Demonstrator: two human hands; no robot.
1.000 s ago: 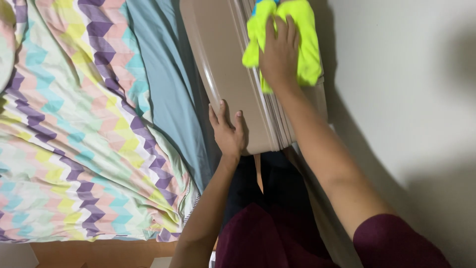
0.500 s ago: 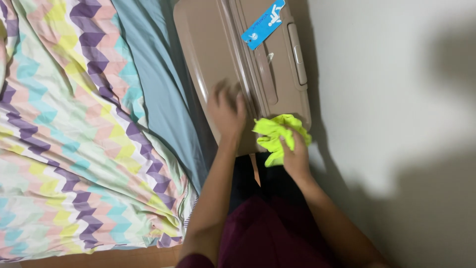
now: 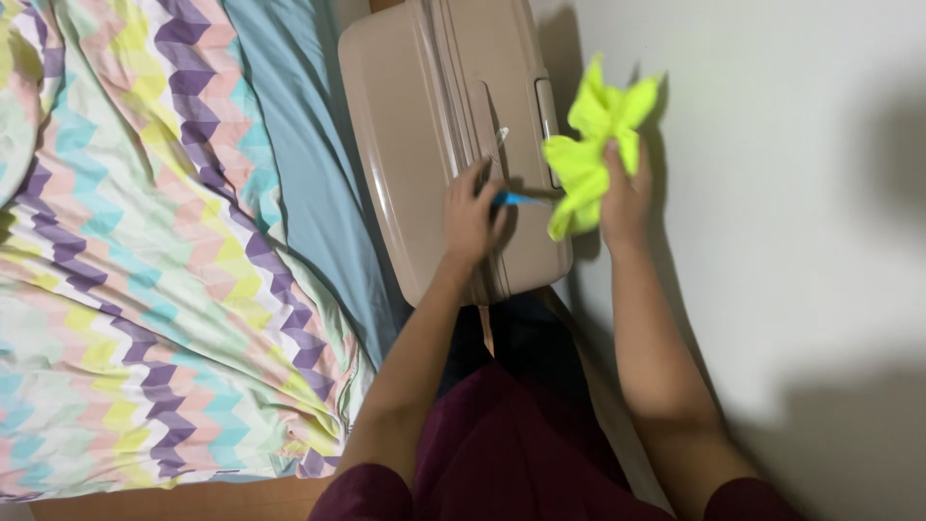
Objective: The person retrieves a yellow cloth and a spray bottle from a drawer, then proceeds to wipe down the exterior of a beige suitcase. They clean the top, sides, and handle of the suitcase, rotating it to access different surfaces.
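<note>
Head view: right hand (image 3: 625, 193) clutches bunched yellow cloth (image 3: 590, 145); left hand (image 3: 473, 214) pinches blue tag (image 3: 513, 199) on upright beige suitcase (image 3: 424, 125).

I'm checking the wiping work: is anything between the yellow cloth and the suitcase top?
Nothing visible. The right hand holds the yellow cloth beside the suitcase; the left hand rests on it, pinching a blue tag.
</note>
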